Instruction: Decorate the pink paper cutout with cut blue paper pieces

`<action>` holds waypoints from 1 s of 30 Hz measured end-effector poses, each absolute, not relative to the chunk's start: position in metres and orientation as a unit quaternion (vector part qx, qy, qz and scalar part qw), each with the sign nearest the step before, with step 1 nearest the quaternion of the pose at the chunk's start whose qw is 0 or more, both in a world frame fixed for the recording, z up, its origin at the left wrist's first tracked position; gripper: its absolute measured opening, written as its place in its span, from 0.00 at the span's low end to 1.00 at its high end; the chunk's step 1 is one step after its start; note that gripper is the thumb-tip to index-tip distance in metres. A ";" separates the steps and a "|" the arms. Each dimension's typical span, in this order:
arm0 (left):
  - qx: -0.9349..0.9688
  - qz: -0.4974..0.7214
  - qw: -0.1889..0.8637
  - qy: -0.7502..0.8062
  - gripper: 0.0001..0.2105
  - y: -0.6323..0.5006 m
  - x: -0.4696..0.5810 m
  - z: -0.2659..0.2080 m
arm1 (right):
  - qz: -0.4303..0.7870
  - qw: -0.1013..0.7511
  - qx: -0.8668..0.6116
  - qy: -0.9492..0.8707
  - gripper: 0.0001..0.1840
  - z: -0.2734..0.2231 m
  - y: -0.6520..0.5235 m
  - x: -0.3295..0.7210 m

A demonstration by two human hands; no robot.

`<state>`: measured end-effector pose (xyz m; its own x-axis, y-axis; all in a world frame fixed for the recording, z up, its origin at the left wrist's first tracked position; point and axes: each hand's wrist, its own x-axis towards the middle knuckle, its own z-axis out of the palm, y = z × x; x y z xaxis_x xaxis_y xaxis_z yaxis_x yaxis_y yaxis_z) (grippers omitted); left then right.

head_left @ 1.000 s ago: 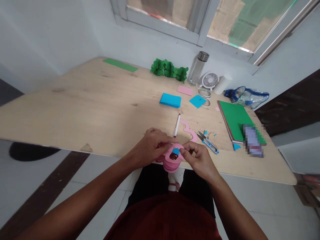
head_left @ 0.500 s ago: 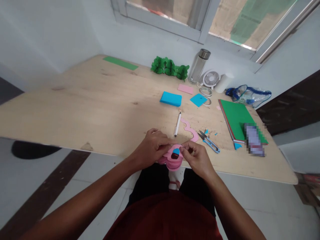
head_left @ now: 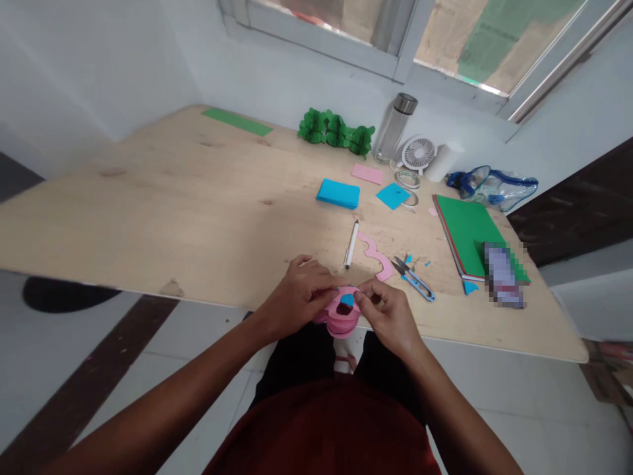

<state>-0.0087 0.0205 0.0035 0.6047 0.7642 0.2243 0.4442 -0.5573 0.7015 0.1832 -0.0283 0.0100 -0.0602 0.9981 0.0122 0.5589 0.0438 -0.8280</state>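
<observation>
Between my hands, at the table's front edge, is a pink layered paper cutout (head_left: pixel 342 324) with scalloped edges and an opening in its middle, where a blue patch shows. My left hand (head_left: pixel 307 290) grips its left side, fingers bent over the top. On the right side, my right hand (head_left: pixel 386 307) pinches the rim between thumb and fingers. Just beyond lie a white pen (head_left: pixel 351 245) and a wavy pink paper strip (head_left: pixel 378 257). Small blue-handled thread snips (head_left: pixel 414 280) rest to the right of my right hand.
Farther back are a stack of blue paper (head_left: pixel 338 194), a blue sheet (head_left: pixel 392 196), a pink sheet (head_left: pixel 366 174) and tape rolls (head_left: pixel 408 179). Green paper shapes (head_left: pixel 336 130), a glass bottle (head_left: pixel 394 130) and a small fan (head_left: pixel 418 154) stand near the wall. A green book (head_left: pixel 467 231) lies right.
The pink cutout has tilted slightly and shifted a little left, with more of the blue patch showing in its opening. Both hands keep hold of it in nearly the same place.
</observation>
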 end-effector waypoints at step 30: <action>0.590 0.333 0.571 0.464 0.07 0.002 -0.008 0.003 | 0.269 0.333 -0.602 -0.674 0.10 0.007 -0.038 0.181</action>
